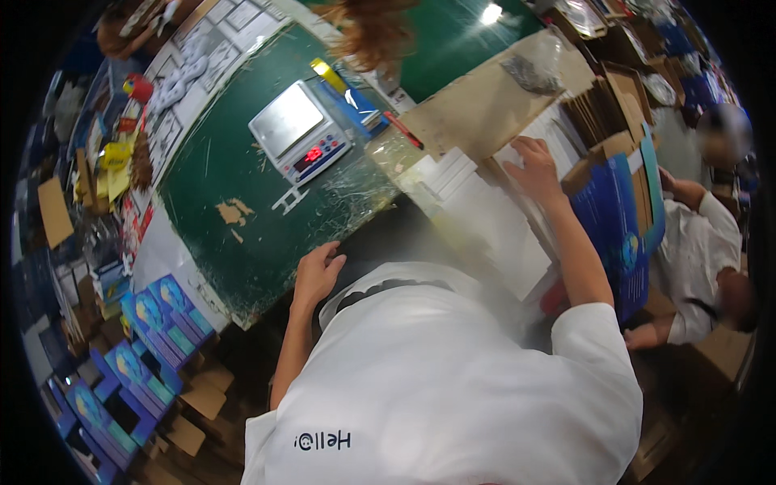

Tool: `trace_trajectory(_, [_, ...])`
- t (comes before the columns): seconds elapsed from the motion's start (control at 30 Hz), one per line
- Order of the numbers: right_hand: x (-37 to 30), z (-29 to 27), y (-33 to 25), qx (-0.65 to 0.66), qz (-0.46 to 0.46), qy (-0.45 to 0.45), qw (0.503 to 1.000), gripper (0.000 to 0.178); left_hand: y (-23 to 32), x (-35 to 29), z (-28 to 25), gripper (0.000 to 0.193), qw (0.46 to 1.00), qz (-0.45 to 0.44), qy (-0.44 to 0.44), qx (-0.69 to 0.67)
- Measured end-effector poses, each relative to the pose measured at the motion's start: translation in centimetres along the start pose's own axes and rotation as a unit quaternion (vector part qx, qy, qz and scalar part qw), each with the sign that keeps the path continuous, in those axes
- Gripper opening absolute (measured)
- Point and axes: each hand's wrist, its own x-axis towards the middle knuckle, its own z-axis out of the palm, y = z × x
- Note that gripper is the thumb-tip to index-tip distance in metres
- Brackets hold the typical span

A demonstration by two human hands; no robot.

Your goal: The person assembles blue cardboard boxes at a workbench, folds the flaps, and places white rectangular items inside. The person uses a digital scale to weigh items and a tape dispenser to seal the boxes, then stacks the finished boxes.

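Left of the scale, blue printed boxes lie in a row on the floor below the worktop. The left hand rests on the worktop's near edge below the scale, fingers loosely curled, holding nothing. Right of the scale, the right hand lies spread and flat on a stack of white sheets, pressing rather than gripping. Judging by the thick stack, most sheets remain unhandled. Far right, a co-worker in white sits by brown cardboard.
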Motion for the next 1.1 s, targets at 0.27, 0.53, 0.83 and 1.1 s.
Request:
trace_trajectory(0.27, [-3.3, 0.8, -1.9, -0.074, 0.048, 0.035, 0.996, 0.057, 0.1, -0.1, -0.4, 0.046, 0.999, -0.029, 0.002, -0.017])
trace_trajectory(0.53, [-3.2, 1.4, -1.1, 0.0, 0.067, -0.016, 0.998, 0.078, -0.4, 1.7, -0.5, 0.043, 0.999, -0.025, 0.003, -0.032])
trace_trajectory(0.83, [0.2, -1.3, -11.5, 0.422, 0.19, 0.021, 0.886, 0.05, 1.2, 2.8, -3.0, 0.048, 0.96, -0.062, -0.03, -0.271])
trace_trajectory(1.1, [2.4, 7.3, -32.1, 0.521, 0.202, -0.065, 0.827, 0.044, 7.2, 4.8, -4.2, 0.055, 0.865, 0.033, -0.01, -0.501])
